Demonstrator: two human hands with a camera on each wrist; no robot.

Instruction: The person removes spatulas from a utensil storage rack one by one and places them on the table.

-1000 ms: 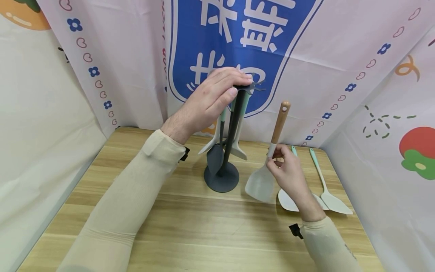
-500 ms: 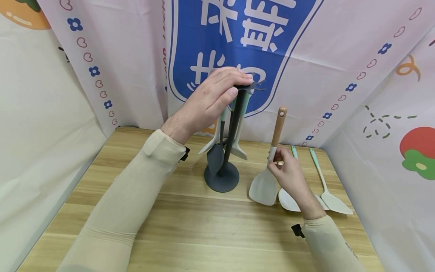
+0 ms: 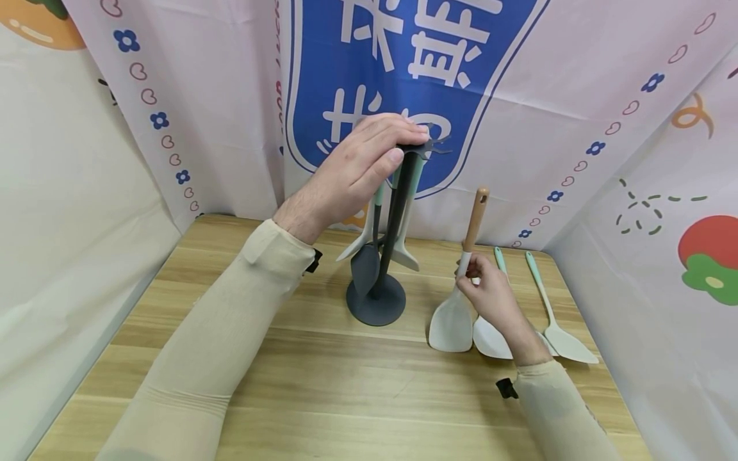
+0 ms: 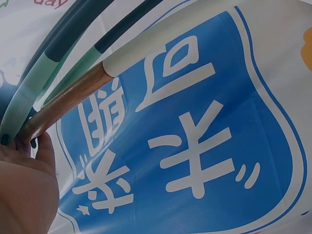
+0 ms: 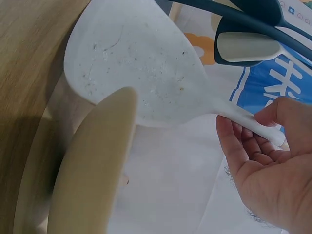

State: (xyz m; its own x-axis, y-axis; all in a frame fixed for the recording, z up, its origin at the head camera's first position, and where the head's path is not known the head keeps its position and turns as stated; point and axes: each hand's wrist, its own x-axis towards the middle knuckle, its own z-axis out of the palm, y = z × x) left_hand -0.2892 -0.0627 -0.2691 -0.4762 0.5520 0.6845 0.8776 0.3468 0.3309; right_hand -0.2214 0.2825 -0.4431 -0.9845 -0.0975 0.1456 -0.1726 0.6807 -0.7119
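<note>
My right hand (image 3: 492, 291) pinches the white neck of a spatula (image 3: 451, 328) with a wooden handle (image 3: 476, 218), its broad blade hanging low at the table. Speckles show on that blade (image 5: 141, 68) in the right wrist view. My left hand (image 3: 363, 157) rests with extended fingers on the hooked top of a dark utensil stand (image 3: 398, 218). From the stand hang several utensils, among them a dark turner (image 3: 364, 270) and a pale-headed one (image 3: 406, 257). Seen from the left wrist, a wooden handle (image 4: 68, 102) and mint handles (image 4: 36, 80) hang close to my left fingers.
Two pale utensils with mint handles lie at the table's right: a turner (image 3: 571, 344) and one with a rounded head (image 3: 490, 338), partly hidden by my right arm. The stand's round base (image 3: 377, 310) sits on the wooden table (image 3: 346, 390). A printed cloth (image 3: 230, 115) hangs behind.
My right hand has brought the wooden-handled spatula down and slightly right, its blade turning straighter. The left hand and stand have stayed still.
</note>
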